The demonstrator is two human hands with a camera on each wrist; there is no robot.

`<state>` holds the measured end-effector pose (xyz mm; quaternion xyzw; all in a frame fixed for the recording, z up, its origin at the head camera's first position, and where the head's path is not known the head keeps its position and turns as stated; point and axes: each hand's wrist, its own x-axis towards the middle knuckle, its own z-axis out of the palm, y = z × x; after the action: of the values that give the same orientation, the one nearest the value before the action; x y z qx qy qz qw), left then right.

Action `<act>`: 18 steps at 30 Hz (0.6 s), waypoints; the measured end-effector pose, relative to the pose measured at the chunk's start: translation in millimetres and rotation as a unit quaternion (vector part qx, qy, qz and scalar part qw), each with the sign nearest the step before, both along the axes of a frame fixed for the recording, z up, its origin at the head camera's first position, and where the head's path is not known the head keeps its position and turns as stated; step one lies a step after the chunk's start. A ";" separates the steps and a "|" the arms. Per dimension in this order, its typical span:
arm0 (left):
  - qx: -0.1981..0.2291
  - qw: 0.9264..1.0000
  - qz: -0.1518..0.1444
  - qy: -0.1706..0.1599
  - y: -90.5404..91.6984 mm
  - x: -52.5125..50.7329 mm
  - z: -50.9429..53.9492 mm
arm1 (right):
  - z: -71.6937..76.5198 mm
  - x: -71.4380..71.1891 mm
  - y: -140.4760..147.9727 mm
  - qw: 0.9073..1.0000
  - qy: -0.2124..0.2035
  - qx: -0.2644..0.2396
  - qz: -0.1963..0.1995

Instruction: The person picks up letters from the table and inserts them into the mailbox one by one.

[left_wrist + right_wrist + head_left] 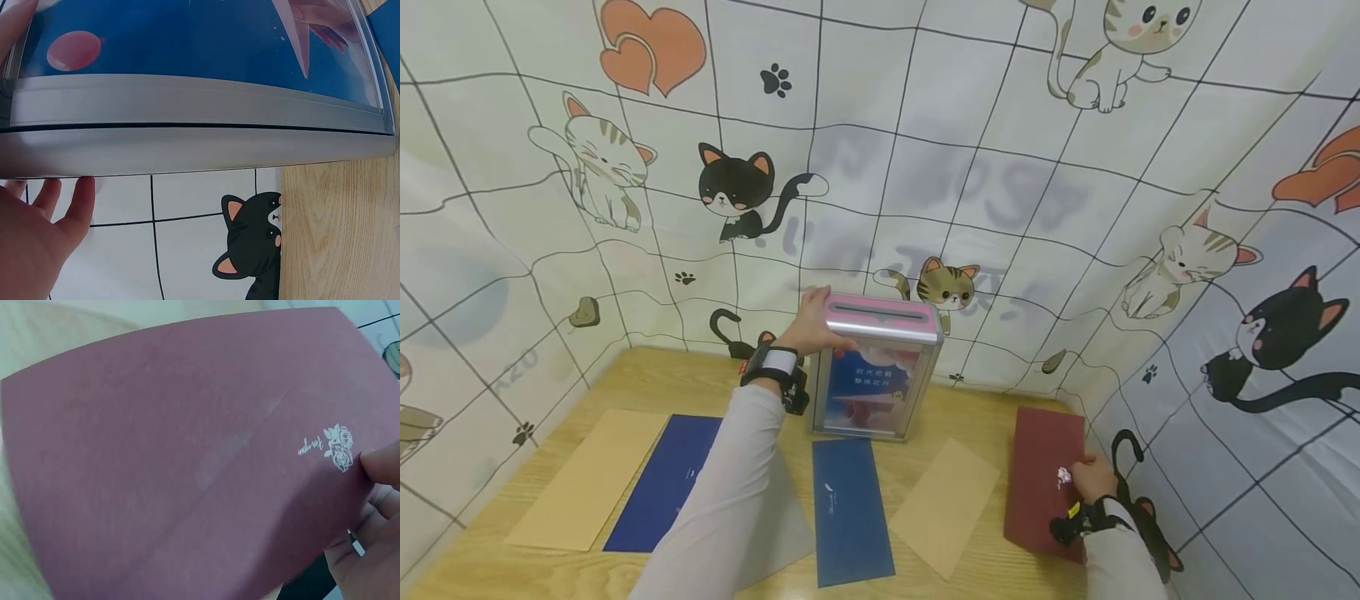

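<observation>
- Behind your work, a cat-print cloth (pixel 880 204) hangs over the wooden table (pixel 977 415).
- The pink-topped box (pixel 880 387) stands upright near the table's back, its slot facing up.
- Between your arms and to the left lie a large cream envelope (pixel 587 479), a navy envelope (pixel 662 483), a grey envelope (pixel 782 525), a blue envelope (pixel 853 517) and a smaller cream envelope (pixel 946 508); your left sleeve partly covers the navy and grey ones.
- At the right, you hold the maroon envelope (pixel 1039 475), slightly bent.
- Your left hand (pixel 812 323) grips the box's upper left side, thumb in front.
- Your right hand (pixel 1095 477) pinches the maroon envelope's right edge, thumb beside its white rose print.
</observation>
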<state>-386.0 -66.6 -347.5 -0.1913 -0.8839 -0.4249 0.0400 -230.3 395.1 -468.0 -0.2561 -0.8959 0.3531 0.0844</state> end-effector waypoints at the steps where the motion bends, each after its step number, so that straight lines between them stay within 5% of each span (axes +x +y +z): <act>1: -0.001 1.000 0.001 0.000 0.1 1.4 1.2 | 0.8 -1.3 -0.8 1.000 0.011 -0.012 -0.010; 18: 0.007 1.000 -0.004 0.002 0.5 1.0 1.0 | 12.9 -17.8 2.8 0.993 0.116 -0.030 -0.012</act>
<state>-385.0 -66.0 -346.5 -0.1952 -0.8800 -0.4310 0.0417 -248.1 397.9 -455.1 -0.2266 -0.8660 0.4057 0.1847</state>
